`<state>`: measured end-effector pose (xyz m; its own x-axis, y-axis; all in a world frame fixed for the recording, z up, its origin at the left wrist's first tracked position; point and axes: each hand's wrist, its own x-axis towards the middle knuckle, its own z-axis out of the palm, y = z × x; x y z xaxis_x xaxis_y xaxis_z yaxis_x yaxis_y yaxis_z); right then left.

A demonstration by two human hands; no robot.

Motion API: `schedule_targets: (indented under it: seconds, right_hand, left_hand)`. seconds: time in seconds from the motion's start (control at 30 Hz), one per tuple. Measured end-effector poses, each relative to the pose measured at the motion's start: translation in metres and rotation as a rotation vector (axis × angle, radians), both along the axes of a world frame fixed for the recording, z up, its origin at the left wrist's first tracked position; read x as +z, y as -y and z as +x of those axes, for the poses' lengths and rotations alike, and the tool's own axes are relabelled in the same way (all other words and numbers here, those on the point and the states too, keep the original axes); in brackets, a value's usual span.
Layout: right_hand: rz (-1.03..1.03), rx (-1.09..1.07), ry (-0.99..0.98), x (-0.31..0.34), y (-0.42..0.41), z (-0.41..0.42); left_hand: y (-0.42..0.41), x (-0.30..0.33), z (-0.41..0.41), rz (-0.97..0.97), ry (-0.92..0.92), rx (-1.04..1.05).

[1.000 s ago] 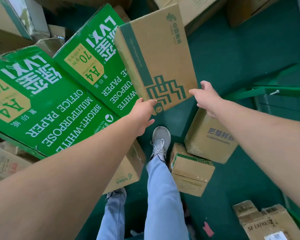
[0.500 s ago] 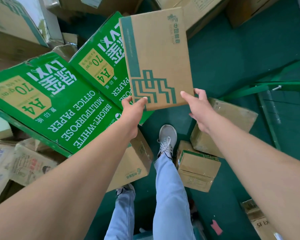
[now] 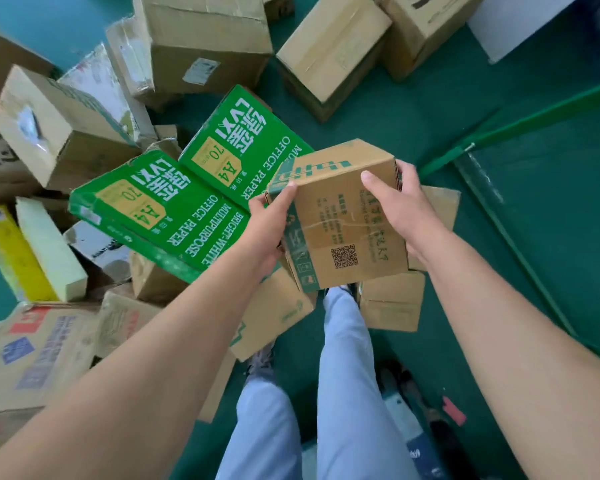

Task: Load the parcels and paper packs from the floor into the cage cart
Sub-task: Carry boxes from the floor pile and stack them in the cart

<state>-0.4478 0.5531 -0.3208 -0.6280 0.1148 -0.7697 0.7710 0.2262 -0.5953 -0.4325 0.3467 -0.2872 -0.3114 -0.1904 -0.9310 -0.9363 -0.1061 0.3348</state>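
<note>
A brown cardboard parcel (image 3: 340, 233) with green edging and a QR code is lifted off the floor, held between both hands. My left hand (image 3: 269, 223) grips its left side and my right hand (image 3: 400, 209) clasps its upper right corner. Two green A4 office paper packs (image 3: 160, 209) (image 3: 243, 150) lie tilted on the pile just left of it. The cage cart's green frame bar (image 3: 520, 124) and its base edge (image 3: 499, 223) show at the right.
Many brown cardboard boxes (image 3: 208, 39) (image 3: 329, 53) (image 3: 59, 129) lie heaped across the back and left. Smaller boxes (image 3: 392, 306) (image 3: 274, 317) sit around my feet. A yellow pack (image 3: 11, 254) lies at the far left. Green floor (image 3: 413, 116) shows between cart and pile.
Both hands closed on the brown parcel, pulled it off the pile toward me and turned it so its QR-code face points up. The view has widened over the pile.
</note>
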Motion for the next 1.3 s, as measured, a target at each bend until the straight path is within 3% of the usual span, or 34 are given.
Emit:
schedule_targets:
  seconds: [0.33,0.63,0.83,1.3]
  right_hand:
    - [-0.003,-0.185,-0.174,0.177,0.079,0.166]
    - [-0.091,-0.374,-0.14,0.296,0.138,0.322]
    - [-0.105,-0.444,-0.137,0.322,0.135,0.405]
    - [-0.213,-0.818,-0.131,0.315,0.093,0.634]
  left_hand:
    - [0.082,0.166,0.136,0.017,-0.227,-0.159]
    - [0.135,0.277,0.245,-0.025,-0.383,-0.349]
    - [0.12,0.295,0.296,-0.014,-0.375,-0.534]
    - [0.014,0.304,0.437,-0.04,-0.393,-1.024]
